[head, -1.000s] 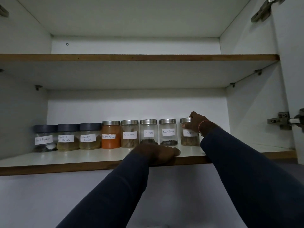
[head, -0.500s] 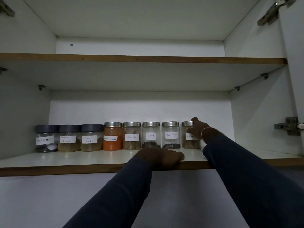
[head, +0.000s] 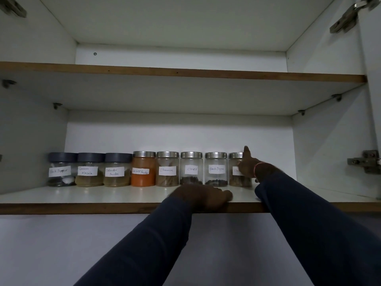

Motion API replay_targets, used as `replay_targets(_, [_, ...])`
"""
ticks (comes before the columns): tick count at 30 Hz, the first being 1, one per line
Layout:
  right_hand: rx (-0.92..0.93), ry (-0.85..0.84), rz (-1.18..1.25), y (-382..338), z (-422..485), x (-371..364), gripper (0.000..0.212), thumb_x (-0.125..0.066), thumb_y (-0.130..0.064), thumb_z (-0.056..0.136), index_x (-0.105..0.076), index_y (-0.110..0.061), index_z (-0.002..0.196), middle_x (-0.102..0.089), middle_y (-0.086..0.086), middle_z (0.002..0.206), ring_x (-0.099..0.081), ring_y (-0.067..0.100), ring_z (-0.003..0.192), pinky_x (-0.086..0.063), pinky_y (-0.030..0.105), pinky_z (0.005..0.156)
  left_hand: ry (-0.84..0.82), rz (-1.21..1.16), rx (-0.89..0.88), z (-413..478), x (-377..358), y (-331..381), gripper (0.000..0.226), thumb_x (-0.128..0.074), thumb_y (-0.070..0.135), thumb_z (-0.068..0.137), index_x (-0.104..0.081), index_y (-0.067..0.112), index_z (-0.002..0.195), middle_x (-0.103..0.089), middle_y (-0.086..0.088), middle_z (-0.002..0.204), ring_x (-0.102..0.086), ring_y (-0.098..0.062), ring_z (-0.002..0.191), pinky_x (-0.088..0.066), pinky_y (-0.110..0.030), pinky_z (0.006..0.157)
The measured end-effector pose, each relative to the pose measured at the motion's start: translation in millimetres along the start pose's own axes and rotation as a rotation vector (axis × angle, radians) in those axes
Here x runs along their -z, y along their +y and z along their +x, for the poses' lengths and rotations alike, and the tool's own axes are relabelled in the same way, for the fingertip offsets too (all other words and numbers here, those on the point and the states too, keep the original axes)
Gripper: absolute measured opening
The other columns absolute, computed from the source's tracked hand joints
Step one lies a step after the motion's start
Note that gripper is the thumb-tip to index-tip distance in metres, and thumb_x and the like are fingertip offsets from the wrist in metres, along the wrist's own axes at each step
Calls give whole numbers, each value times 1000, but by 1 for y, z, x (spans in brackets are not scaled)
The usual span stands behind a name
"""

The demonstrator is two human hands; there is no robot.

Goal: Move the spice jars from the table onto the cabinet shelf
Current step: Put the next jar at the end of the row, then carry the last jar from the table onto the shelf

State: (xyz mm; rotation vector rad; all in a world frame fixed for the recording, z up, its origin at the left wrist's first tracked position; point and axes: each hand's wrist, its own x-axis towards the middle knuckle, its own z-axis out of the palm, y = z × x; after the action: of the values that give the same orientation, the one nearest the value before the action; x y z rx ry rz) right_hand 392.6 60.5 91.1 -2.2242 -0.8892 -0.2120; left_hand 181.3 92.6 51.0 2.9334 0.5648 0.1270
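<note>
Right hand (head: 248, 167) hides much of the rightmost jar's (head: 237, 178) label, perhaps cinnamon

The cabinet (head: 177, 139) is plain white inside, its shelves (head: 103, 208) edged in brown wood grain; three jars on the left (head: 89, 169) wear dark grey-blue lids over pale tan and beige contents; the chilli jar (head: 143, 168) glows orange under a silver lid; the cinnamon jar (head: 167, 168) shows brown; the cloves jar (head: 191, 168) and the pepper jar (head: 216, 169) are clear with blackish bits at the bottom; every label is white with dark handwriting; both sleeves (head: 144, 244) are dark navy, unpatterned; the hinges (head: 365, 162) are dull silver metal.
</note>
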Motion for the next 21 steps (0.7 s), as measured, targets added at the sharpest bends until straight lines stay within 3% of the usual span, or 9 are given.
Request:
replay_targets(2, [12,-8,3,1,0,1,84,-43,-9,100,23,-24,151,-57,21,111,-51,16,64,-44,27,54,8,48,-27,2,0,-1,50,-18,41,104,-31,19,148,-30,-14,155,-34,-30,137,-27,-37,106])
replay_targets(5, [24,3,6,3,4,0,85,-43,-10,101,25,-23,150,-55,19,105,-49,14,59,-41,25,51,38,79,-42,7,-2,-5,53,-19,44,103,-35,18,147,-33,-13,154,-35,-28,137,-28,-40,109])
replay_targets(7, [15,2,34,4,3,-1,88,-46,-12,101,26,-23,150,-56,24,124,-59,20,76,-50,29,64,112,70,-28,7,-6,-7,56,-23,49,101,-46,16,140,-43,-14,147,-43,-28,130,-33,-40,104])
replay_targets(8, [4,12,43,3,-1,-1,89,-47,-15,101,26,-23,150,-47,28,138,-62,28,96,-53,35,80,157,61,-21,7,-7,-8,56,-27,50,99,-52,14,134,-49,-15,141,-47,-28,124,-37,-39,100])
replay_targets(10, [-26,62,-1,1,-12,2,88,-49,-22,100,21,-25,152,-20,27,156,-45,41,130,-41,47,106,259,18,-11,3,-8,-9,53,-37,49,94,-61,10,120,-59,-16,125,-55,-27,110,-44,-37,94])
replay_targets(12, [7,112,-85,-4,-28,6,81,-49,-27,99,9,-22,155,-12,24,158,-34,44,136,-36,52,110,369,-36,-21,-1,-9,-10,45,-46,45,89,-66,7,99,-66,-17,106,-62,-29,97,-49,-34,82])
replay_targets(15, [180,178,-103,-7,-72,11,51,-46,-32,99,-35,-12,145,-34,20,147,-38,39,133,-37,46,107,567,-7,-80,-10,-14,-10,36,-48,42,86,-50,14,62,-64,-15,81,-64,-32,79,-45,-31,62])
replay_targets(17, [340,222,-54,-2,-115,10,35,-46,-30,99,-60,-6,121,-53,19,131,-46,36,127,-39,41,104,707,61,-109,-17,-18,-8,40,-46,42,87,-40,18,56,-62,-14,76,-63,-32,75,-40,-29,58])
replay_targets(21, [595,420,15,43,-225,-16,27,-57,-27,94,-69,-7,109,-60,16,123,-50,28,122,-34,27,107,798,98,-141,-32,-24,-1,48,-44,40,92,-42,12,53,-55,-15,70,-59,-33,70,-38,-30,58])
